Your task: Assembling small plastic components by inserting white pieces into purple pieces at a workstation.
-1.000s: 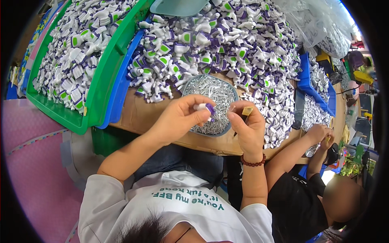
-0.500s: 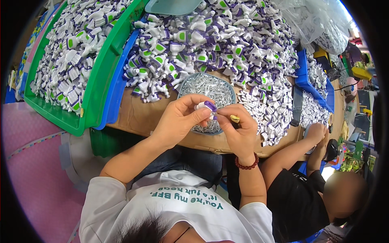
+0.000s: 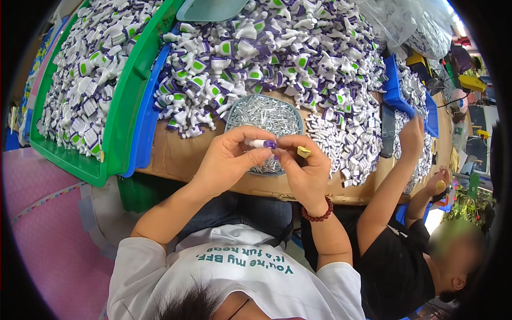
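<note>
Over the bowl, my left hand (image 3: 223, 160) pinches a small white-and-purple plastic toy part (image 3: 258, 143) between thumb and fingers. Its white end points toward the left hand and its purple end faces right. My right hand (image 3: 310, 169) closes its thumb and fingertips on the purple end. A small gold-coloured piece (image 3: 303, 152) shows at the right index finger; its kind is unclear. Below both hands is a rounded bowl (image 3: 228, 124) of thin silver metal pins (image 3: 266, 113), partly covered by the fingers.
White, purple and green toy parts (image 3: 250, 48) are heaped behind the bowl. Small white pieces (image 3: 352, 146) lie right of it. A green crate (image 3: 120, 106) of parts stands left, against a blue tray (image 3: 144, 128). A co-worker's raised hand (image 3: 412, 136) is near a blue bin (image 3: 393, 85).
The toy part has turned in my fingers, now lying more level, and my right hand has shifted slightly left. The co-worker's hands have moved apart, one rising toward the blue bin.
</note>
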`<state>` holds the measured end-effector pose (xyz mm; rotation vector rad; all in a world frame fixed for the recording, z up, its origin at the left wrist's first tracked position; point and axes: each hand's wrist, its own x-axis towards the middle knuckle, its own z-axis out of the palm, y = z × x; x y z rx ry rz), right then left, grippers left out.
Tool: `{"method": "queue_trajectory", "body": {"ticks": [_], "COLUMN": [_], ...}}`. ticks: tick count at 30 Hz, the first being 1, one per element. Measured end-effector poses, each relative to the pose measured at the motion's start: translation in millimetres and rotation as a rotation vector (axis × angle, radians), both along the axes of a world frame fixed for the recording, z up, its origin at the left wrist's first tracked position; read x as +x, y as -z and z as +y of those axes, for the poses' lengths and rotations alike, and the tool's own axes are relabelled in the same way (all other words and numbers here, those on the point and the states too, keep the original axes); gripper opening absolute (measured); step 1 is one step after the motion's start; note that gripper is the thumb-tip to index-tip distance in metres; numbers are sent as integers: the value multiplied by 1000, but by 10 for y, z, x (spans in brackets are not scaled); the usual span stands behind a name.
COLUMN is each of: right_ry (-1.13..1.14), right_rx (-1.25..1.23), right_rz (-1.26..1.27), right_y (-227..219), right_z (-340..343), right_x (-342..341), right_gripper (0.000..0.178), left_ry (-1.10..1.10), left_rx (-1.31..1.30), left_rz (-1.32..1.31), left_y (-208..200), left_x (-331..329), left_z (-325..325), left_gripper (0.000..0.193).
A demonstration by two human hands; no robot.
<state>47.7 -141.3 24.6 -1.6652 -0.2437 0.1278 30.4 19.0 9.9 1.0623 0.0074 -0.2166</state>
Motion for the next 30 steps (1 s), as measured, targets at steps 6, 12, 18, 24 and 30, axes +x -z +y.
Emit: {"method": "queue_trajectory", "body": {"ticks": [6, 12, 18, 24, 30], "right_ry": [36, 55, 83, 356, 135], "right_rx": [-65, -494, -783, -994, -1095], "right_rz": [4, -130, -430, -494, -453], "right_y": [17, -38, 55, -20, 131], "right_z": [-77, -471, -600, -1119, -1073], "right_x": [59, 355, 427, 657, 691], "right_gripper": [12, 8, 15, 8, 10], "left_ry": [4, -131, -63, -54, -14], "left_rx": [-73, -59, -24, 28, -22], "left_rz": [98, 103, 117, 80, 98], "left_y": [33, 81, 116, 156, 143], "left_x": [-9, 71, 22, -17, -17], "left_z": [3, 208, 185, 239, 135], "left_gripper": [21, 25, 22, 24, 25]}}
